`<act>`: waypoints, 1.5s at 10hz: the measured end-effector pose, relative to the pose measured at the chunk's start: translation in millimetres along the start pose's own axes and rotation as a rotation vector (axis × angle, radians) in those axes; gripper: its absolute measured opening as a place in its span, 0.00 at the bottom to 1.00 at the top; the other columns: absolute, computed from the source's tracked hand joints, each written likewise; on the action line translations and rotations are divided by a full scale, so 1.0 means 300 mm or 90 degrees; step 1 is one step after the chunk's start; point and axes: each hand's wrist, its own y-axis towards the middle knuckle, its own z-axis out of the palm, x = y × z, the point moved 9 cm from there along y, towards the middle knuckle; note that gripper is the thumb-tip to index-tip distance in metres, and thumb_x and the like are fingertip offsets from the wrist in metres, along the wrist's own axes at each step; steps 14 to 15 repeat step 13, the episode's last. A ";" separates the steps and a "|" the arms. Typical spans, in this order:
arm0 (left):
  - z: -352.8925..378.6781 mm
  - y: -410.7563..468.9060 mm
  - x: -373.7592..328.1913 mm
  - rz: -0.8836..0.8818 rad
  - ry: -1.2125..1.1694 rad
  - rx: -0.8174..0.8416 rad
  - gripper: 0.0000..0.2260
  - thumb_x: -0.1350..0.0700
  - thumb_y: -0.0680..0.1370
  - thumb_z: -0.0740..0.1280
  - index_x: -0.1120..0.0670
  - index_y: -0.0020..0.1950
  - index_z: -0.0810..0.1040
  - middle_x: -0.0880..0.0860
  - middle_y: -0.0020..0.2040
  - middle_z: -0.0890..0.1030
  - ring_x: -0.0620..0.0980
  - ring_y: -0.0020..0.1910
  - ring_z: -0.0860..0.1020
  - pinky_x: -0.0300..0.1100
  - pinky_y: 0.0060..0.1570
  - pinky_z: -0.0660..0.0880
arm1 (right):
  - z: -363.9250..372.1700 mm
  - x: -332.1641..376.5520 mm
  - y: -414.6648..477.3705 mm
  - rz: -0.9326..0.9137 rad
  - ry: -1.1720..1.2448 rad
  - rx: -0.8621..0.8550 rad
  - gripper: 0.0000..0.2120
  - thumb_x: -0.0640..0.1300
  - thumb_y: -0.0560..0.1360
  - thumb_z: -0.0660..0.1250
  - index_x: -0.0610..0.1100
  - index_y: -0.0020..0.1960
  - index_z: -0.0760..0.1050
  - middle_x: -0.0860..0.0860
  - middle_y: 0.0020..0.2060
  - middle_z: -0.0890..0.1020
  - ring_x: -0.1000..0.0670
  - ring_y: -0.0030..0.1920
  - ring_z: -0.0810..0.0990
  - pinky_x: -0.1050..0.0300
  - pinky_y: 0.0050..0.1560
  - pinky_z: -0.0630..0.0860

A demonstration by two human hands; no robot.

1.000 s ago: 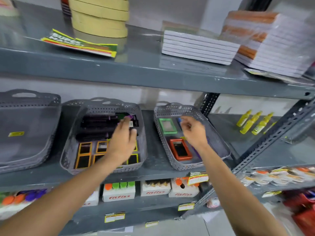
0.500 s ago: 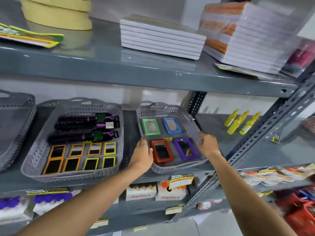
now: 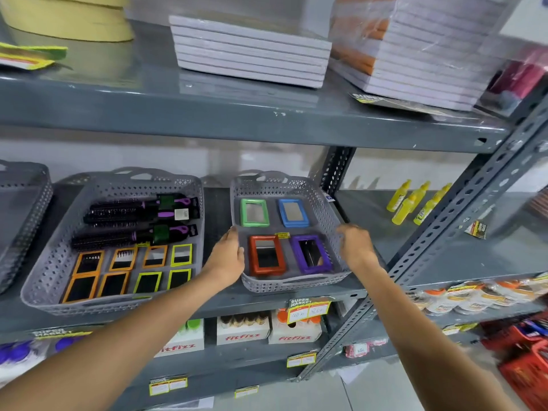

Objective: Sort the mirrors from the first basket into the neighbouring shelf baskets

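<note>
A small grey perforated basket [image 3: 296,284] stands on the middle shelf and holds a green mirror [image 3: 254,212], a blue mirror [image 3: 293,213], a red mirror [image 3: 264,255] and a purple mirror [image 3: 310,253], all lying flat. My left hand [image 3: 226,256] presses against the basket's left wall, and my right hand [image 3: 355,247] grips its right rim. To the left, a larger grey basket [image 3: 44,280] contains several small orange-framed mirrors [image 3: 80,287], yellow-framed mirrors [image 3: 181,254] and black hairbrushes [image 3: 127,212].
A third grey basket [image 3: 26,203] sits at the far left. Yellow bottles [image 3: 415,203] stand to the right, behind a slanted perforated post [image 3: 444,232]. Stacked notebooks [image 3: 252,51] lie on the upper shelf; white product boxes [image 3: 243,330] fill the lower one.
My left hand left the large basket and my right hand left the mirrors; both went to the sides of the small basket and have stayed there for the last half second.
</note>
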 end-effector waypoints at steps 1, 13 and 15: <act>0.009 -0.011 -0.006 0.005 -0.002 -0.010 0.23 0.61 0.81 0.55 0.62 0.75 0.53 0.62 0.75 0.59 0.58 0.73 0.60 0.46 0.70 0.59 | 0.011 0.078 -0.026 -0.047 -0.063 -0.020 0.14 0.50 0.77 0.64 0.41 0.56 0.74 0.41 0.50 0.81 0.40 0.55 0.77 0.52 0.45 0.75; -0.153 -0.173 -0.027 0.082 0.209 -0.002 0.25 0.54 0.82 0.52 0.60 0.75 0.46 0.58 0.77 0.51 0.58 0.73 0.60 0.48 0.66 0.65 | 0.018 0.370 -0.202 0.003 -0.124 0.006 0.33 0.71 0.71 0.55 0.43 0.55 0.73 0.44 0.53 0.80 0.40 0.55 0.79 0.47 0.49 0.77; -0.153 -0.173 -0.027 0.082 0.209 -0.002 0.25 0.54 0.82 0.52 0.60 0.75 0.46 0.58 0.77 0.51 0.58 0.73 0.60 0.48 0.66 0.65 | 0.018 0.370 -0.202 0.003 -0.124 0.006 0.33 0.71 0.71 0.55 0.43 0.55 0.73 0.44 0.53 0.80 0.40 0.55 0.79 0.47 0.49 0.77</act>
